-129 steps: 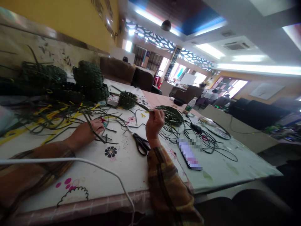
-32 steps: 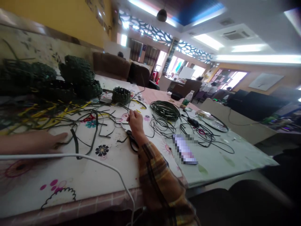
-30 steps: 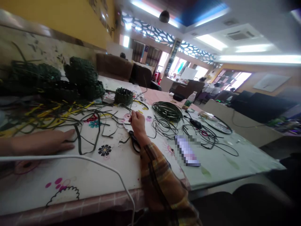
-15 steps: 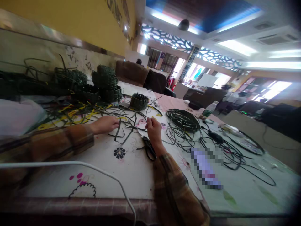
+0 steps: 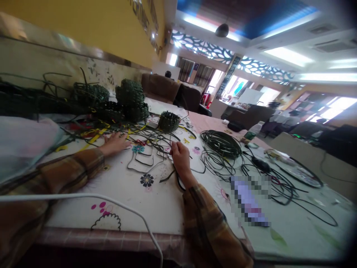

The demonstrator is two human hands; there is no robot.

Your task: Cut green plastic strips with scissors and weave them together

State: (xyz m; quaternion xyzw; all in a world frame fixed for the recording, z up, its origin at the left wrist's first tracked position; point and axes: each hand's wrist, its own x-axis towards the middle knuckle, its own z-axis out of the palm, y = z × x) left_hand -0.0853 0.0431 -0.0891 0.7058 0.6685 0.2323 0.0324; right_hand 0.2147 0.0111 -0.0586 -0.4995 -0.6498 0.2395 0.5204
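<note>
My left hand (image 5: 115,143) lies with fingers spread over a tangle of dark green strips (image 5: 160,138) and yellow pieces (image 5: 97,137) on the patterned tabletop. My right hand (image 5: 180,156) is closed, thumb against the curled fingers. A dark strip runs into this fist from the tangle and a short end shows at its right side; the grip itself is partly hidden. Under the right wrist, black scissors (image 5: 180,184) are mostly covered. Beyond the hands stands a small woven dark green basket (image 5: 169,121). Bent loose strips (image 5: 145,163) lie between the hands.
More woven baskets (image 5: 130,98) are stacked at back left, beside a pale plastic bag (image 5: 26,143). A large coil of dark strip (image 5: 220,143) and a bottle (image 5: 255,130) are on the right. A white cable (image 5: 111,200) crosses the foreground. Armchairs (image 5: 160,87) stand behind.
My left hand has moved left, away from the right hand, and its fingers have spread out. My right hand stays closed and now covers more of the scissors. The view has shifted slightly.
</note>
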